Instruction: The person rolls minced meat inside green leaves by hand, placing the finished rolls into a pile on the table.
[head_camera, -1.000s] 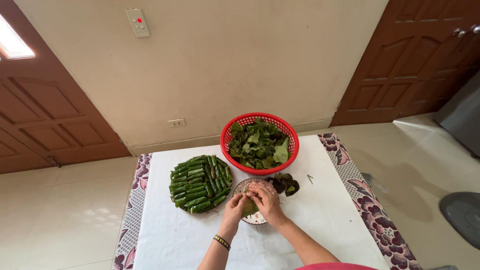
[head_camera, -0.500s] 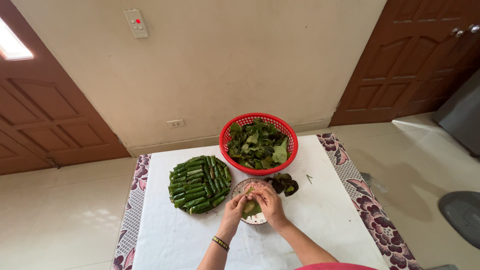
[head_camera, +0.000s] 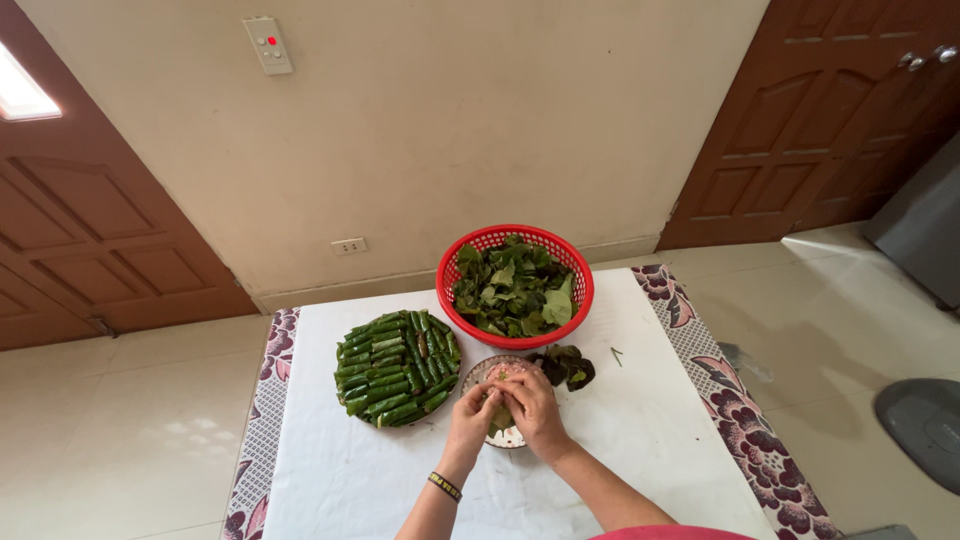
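Both my hands meet over a small patterned bowl of minced filling near the table's middle. My left hand and my right hand together pinch a green leaf roll between the fingers. Left of them a round plate carries several finished green leaf rolls laid in rows. Behind the bowl stands a red plastic basket filled with loose green leaves. A small heap of dark leaves lies just right of the bowl.
The table has a white cloth with flowered borders along both sides. A tiny leaf stem lies right of the dark heap. Tiled floor surrounds the table; brown doors flank a cream wall, and a grey object sits at far right.
My hands have drawn slightly closer together around the leaf roll, working it over the bowl. Everything else on the table is unmoved.
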